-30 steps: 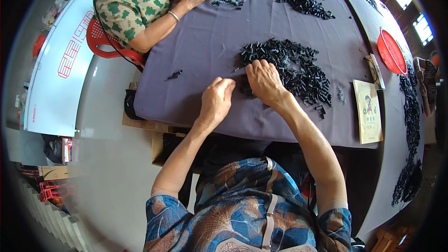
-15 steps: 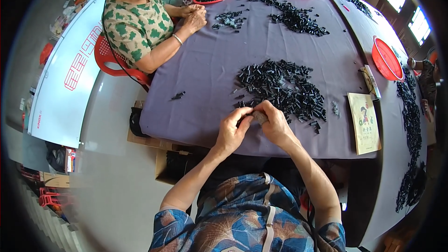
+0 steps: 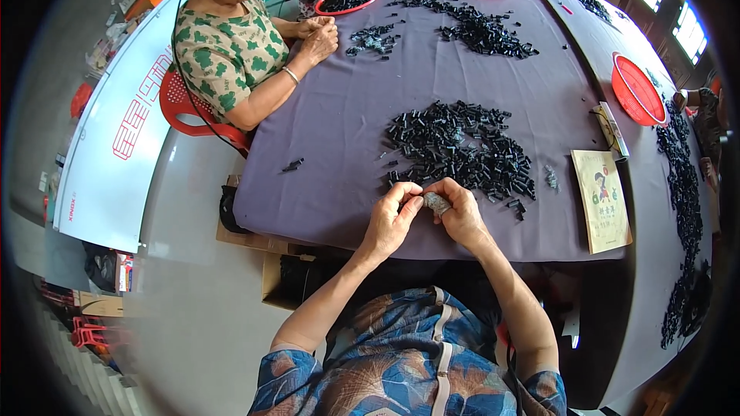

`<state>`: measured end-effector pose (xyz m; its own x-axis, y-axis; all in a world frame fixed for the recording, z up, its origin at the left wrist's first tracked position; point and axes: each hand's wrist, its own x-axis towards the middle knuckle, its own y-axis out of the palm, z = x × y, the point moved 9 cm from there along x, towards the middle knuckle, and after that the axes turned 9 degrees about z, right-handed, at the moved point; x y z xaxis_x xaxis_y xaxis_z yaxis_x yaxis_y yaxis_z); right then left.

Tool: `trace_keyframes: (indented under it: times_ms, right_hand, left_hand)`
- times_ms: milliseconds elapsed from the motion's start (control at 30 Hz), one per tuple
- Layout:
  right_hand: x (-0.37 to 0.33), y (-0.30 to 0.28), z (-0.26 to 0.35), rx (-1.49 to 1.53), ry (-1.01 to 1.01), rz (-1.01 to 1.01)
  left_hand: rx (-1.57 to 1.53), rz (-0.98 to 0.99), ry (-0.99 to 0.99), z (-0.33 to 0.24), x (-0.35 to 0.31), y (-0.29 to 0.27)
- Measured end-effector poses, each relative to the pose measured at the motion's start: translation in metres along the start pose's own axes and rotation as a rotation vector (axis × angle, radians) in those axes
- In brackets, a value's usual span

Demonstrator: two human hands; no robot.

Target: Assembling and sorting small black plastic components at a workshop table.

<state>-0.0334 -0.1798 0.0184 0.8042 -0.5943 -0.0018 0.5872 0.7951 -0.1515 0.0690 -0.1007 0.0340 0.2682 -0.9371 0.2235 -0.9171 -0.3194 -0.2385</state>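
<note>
Over the table's near edge, both my hands meet just in front of a big pile of short black tube-like pieces [image 3: 462,146]. My right hand [image 3: 462,217] is closed around a clump of small pale, translucent grey bits [image 3: 438,202], which shows between its thumb and fingers. Thumb and forefinger of my left hand [image 3: 391,219] are pinched together right beside that clump. What sits in the left pinch is too small and covered to make out. A few pale bits [image 3: 552,178] lie right of the pile, and a couple of black pieces [image 3: 293,165] lie apart at left.
A yellowish booklet [image 3: 601,202] and a narrow pale box [image 3: 610,131] lie at right, near a red basket [image 3: 638,91]. At far left a co-worker [image 3: 231,54] handles something small, by a red basin of black pieces [image 3: 347,0]. More black piles [image 3: 486,29] stretch farther back.
My hands have come slightly nearer to me, and more of the pale clump in my right hand shows. My left hand stays pinched. The whole view has shifted a little.
</note>
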Motion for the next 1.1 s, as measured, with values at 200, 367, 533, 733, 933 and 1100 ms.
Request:
trace_keyframes:
  times_ms: [200,367,533,733,933,1100]
  right_hand:
    - [0.005,-0.001,0.001,0.043,-0.035,0.027]
    - [0.004,-0.001,0.005,0.021,-0.038,0.024]
    - [0.004,0.000,0.007,-0.028,-0.066,0.081]
    - [0.001,0.000,0.007,-0.026,-0.037,0.033]
    - [-0.014,0.003,0.039,-0.192,-0.299,-0.137]
    - [-0.029,0.006,0.057,-0.365,-0.419,-0.212]
  left_hand:
    - [0.050,0.008,-0.085,0.010,0.000,0.002]
    - [0.058,0.068,-0.110,0.012,0.003,0.003]
    - [0.132,0.086,-0.007,-0.006,-0.001,0.004]
    - [0.102,0.041,-0.089,-0.002,-0.005,0.003]
    - [-0.052,-0.019,-0.195,0.007,-0.010,0.002]
    - [-0.237,0.000,-0.248,0.019,-0.017,0.005]
